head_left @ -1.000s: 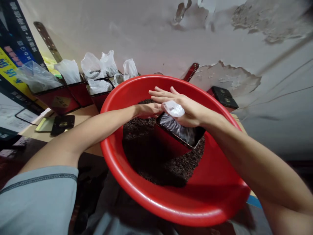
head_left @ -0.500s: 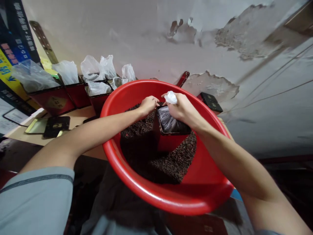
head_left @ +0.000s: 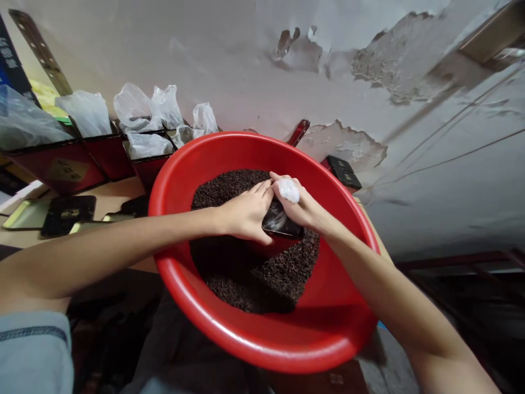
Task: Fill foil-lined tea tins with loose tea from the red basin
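Observation:
A large red plastic basin [head_left: 262, 350] holds dark, dry leaf bits [head_left: 283, 273] that look like loose tea. A red tin [head_left: 268, 249] with a dark rim stands in them, lined with a clear plastic bag [head_left: 275, 220]. My right hand [head_left: 301, 202] is closed around the bag's gathered neck, whose white end pokes out above the fist. Against the tin's left side lies my left hand [head_left: 248, 213], thumb at the near rim and fingers toward the far one, gripping it. Both hands hide much of the tin's top.
Several red tins [head_left: 61, 169] with plastic bags [head_left: 84, 112] sticking out stand left of the basin. Black lids [head_left: 68, 213] lie on the table before them. Behind the basin's right side is a dark closed tin [head_left: 343, 172]. A peeling wall [head_left: 229, 60] rises close behind.
My left hand has moved from the tin's far corner to its left side, spreading over the rim. My right hand keeps the bag's neck. The view has shifted slightly right.

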Motion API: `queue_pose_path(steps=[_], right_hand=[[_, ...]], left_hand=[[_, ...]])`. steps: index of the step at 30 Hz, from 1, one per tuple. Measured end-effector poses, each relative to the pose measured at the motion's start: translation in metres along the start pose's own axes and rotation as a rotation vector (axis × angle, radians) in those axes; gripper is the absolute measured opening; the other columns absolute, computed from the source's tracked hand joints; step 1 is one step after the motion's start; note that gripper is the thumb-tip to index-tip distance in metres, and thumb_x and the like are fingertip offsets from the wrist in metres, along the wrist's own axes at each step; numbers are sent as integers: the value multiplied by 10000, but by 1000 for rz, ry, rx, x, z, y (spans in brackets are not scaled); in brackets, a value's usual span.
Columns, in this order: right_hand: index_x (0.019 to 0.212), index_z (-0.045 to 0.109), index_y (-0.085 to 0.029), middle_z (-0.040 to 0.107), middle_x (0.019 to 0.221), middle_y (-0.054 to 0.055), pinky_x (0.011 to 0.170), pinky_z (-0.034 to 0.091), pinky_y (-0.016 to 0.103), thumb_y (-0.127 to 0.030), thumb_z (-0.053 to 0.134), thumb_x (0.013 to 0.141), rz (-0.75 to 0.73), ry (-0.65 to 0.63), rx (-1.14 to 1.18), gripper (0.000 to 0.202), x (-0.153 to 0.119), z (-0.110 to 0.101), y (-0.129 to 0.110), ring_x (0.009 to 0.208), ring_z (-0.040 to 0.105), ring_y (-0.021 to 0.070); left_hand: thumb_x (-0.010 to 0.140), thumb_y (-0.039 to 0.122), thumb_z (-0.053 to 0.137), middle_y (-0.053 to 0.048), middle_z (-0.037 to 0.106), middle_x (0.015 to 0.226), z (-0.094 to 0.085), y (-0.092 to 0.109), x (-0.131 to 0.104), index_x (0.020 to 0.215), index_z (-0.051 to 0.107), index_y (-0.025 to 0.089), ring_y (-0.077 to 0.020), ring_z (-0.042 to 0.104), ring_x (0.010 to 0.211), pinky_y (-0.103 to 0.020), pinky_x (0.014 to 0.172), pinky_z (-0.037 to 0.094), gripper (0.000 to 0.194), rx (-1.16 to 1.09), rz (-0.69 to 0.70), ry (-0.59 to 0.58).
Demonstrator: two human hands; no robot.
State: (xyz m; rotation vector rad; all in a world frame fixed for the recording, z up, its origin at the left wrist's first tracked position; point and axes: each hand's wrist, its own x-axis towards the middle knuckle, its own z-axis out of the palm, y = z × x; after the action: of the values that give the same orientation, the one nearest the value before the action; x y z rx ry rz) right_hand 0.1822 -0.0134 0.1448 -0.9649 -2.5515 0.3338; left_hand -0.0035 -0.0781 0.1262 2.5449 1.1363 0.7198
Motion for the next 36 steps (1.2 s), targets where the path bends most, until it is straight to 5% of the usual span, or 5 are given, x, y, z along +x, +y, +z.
queue_pose_path(steps=[8, 18, 28, 32, 36], right_hand=[[1638, 21, -317, 5, 1708, 17, 1233, -13, 649, -617, 265, 1019, -303, -192, -188, 730, -26, -19, -7, 1567, -56, 300], [1617, -111, -131, -87, 1669, 152, 1248, 35, 621, -550, 370, 1011, -389, -184, -297, 879, -64, -19, -29, 1557, -53, 315], [1151, 724, -300, 625, 1297, 102, 950, 578, 469, -199, 591, 965, -316, 183, 108, 249, -79, -18, -28, 1221, 596, 238], [850, 729, -234, 688, 891, 51, 745, 601, 366, -171, 696, 900, -312, 280, 7, 87, -83, -21, -38, 837, 628, 184], [867, 716, -185, 691, 818, 40, 970, 581, 443, -149, 642, 929, -480, 187, -116, 103, -86, -29, -43, 814, 660, 177]], left_hand=[[626, 394, 868, -239, 512, 1477, -19, -23, 9, 1454, 461, 83, -398, 486, 1355, -516, 1148, 374, 973, -38, 204, -107], [655, 409, 852, -276, 185, 1654, -15, -20, -3, 1582, 219, 72, -392, 161, 1547, -544, 1234, 201, 1171, 12, 179, -174], [771, 426, 812, -258, 340, 1600, -19, 6, -21, 1494, 380, 120, -394, 269, 1511, -564, 1190, 253, 896, 166, 152, -29], [908, 364, 701, -167, 651, 1315, -20, 32, -29, 1227, 603, 149, -306, 565, 1260, -456, 1069, 393, 397, 257, 256, 83], [976, 310, 622, -94, 730, 1137, -14, 39, -27, 1067, 665, 168, -228, 640, 1087, -376, 957, 430, 174, 306, 348, 102]])
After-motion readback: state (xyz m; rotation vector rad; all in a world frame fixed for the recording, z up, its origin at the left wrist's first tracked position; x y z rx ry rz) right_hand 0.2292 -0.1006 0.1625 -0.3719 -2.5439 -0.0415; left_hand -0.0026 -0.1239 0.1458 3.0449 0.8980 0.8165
